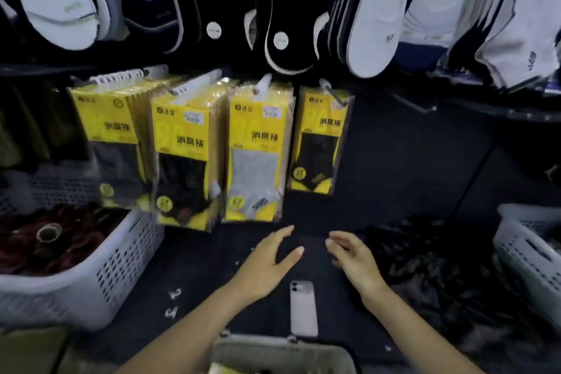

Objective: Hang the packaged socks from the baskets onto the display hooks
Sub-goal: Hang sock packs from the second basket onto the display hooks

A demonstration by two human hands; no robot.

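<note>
**A:** Both hands are out over the dark tabletop (197, 267). The left hand (267, 264) is spread flat with its fingers straight, holding nothing.

**B:** The right hand (352, 258) is the same, loose and empty, fingers slightly bent. The two are near each other, fingertips apart.

**A:** Between the forearms a pale rectangular smartphone (303, 308) lies back-up on the tabletop. To its left are two small white plastic hanger clips (174, 293).

**B:** And the socks?

**A:** The yellow plastic sock packets (255, 155) hang just beyond the fingertips on white display hooks (121, 77) — four hooks side by side. The three on the left are thickly stacked, and the rightmost yellow packet (320, 140) hangs on its own hook.

**B:** At the bottom edge there's a grey basket (273, 343) with a bit of yellow showing inside.

**A:** On the left is a pale perforated plastic basket (121, 267) holding dark red items — too blurred to name. Another white perforated basket (522, 246) sits far right, beside a dark heap (440, 267).

**B:** Up top hangs a row of loose white and black socks (373, 24).
</note>
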